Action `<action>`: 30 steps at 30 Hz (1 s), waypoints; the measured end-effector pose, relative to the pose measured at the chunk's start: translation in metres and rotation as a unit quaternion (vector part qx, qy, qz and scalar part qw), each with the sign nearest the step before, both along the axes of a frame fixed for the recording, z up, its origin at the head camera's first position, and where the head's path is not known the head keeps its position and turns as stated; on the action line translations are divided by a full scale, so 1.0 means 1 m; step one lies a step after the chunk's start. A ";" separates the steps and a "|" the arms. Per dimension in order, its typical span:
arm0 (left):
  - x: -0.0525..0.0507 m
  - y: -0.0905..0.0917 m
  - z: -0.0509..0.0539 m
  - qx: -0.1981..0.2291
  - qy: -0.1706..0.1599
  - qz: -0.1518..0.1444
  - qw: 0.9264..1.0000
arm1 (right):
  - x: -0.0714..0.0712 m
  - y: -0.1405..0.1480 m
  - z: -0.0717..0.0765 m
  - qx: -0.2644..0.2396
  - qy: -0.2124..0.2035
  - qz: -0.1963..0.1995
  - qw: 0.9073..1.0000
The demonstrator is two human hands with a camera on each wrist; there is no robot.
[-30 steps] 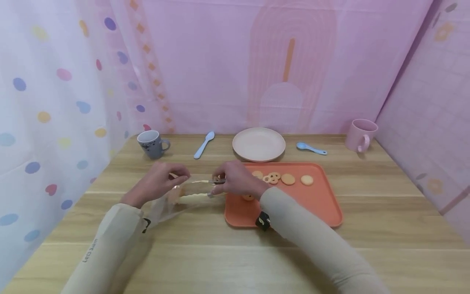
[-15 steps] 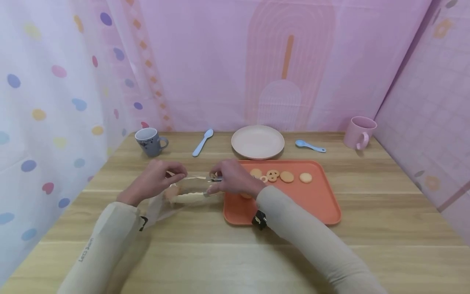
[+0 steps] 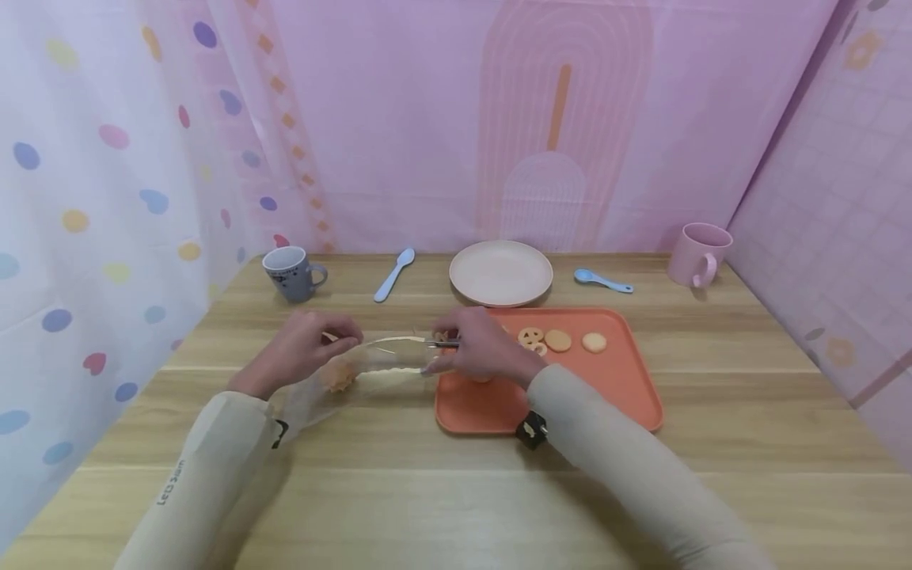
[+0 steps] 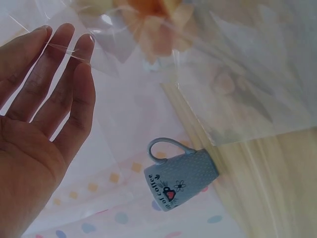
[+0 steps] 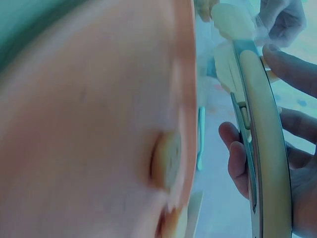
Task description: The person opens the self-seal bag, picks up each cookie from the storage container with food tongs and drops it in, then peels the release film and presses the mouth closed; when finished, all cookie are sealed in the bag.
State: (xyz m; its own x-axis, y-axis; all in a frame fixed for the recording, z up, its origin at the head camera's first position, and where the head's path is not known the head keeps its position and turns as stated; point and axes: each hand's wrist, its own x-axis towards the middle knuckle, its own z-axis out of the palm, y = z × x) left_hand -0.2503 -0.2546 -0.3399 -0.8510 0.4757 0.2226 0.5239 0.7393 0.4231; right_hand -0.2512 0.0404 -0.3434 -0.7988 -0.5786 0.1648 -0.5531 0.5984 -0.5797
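My left hand (image 3: 306,351) pinches the rim of a clear plastic bag (image 3: 313,400); in the left wrist view its fingertips (image 4: 84,42) meet the film (image 4: 237,89). Orange-brown pieces (image 3: 340,375) show low in the bag. My right hand (image 3: 484,348) grips metal-and-cream tongs (image 5: 267,134) above the tray's left side, fingers wrapped round both arms. The two pale tips (image 3: 399,340) point left toward the bag, standing apart; whether they hold anything I cannot tell. Round and pretzel-shaped biscuits (image 3: 558,341) lie on the orange tray (image 3: 584,396), some partly behind my right hand.
Behind the tray is a cream plate (image 3: 501,273), with a blue spoon (image 3: 393,275) to its left and another blue spoon (image 3: 602,281) to its right. A grey-blue mug (image 3: 290,275) stands back left and a pink mug (image 3: 698,255) back right. Curtains enclose the wooden table.
My right hand has shifted right with the tongs, drawing their tips away from the pieces in the bag. My left hand stays nearly where it was, still pinching the bag's rim.
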 end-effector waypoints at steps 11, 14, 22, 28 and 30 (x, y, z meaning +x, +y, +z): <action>0.003 -0.001 0.000 0.003 -0.016 0.007 1.000 | 0.022 0.093 0.006 0.005 -0.005 -0.057 0.998; 0.003 -0.001 -0.001 0.001 -0.014 0.007 1.000 | 0.029 0.120 0.008 0.035 0.031 -0.077 0.996; 0.003 -0.005 -0.001 0.003 -0.012 0.011 1.000 | 0.033 0.153 0.006 0.065 0.063 -0.077 0.993; 0.002 -0.004 -0.001 0.000 -0.020 0.014 1.000 | 0.026 0.153 0.003 0.057 0.033 -0.070 0.995; 0.003 -0.003 -0.002 0.001 -0.024 0.012 1.000 | 0.024 0.150 0.004 0.059 0.013 -0.072 0.996</action>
State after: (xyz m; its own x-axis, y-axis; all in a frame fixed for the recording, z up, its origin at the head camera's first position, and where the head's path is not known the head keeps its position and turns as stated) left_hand -0.2472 -0.2580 -0.3415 -0.8718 0.4546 0.1826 0.4853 0.7505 0.4486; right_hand -0.2270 0.1908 -0.3390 -0.8712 -0.4748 0.1249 -0.4707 0.7353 -0.4876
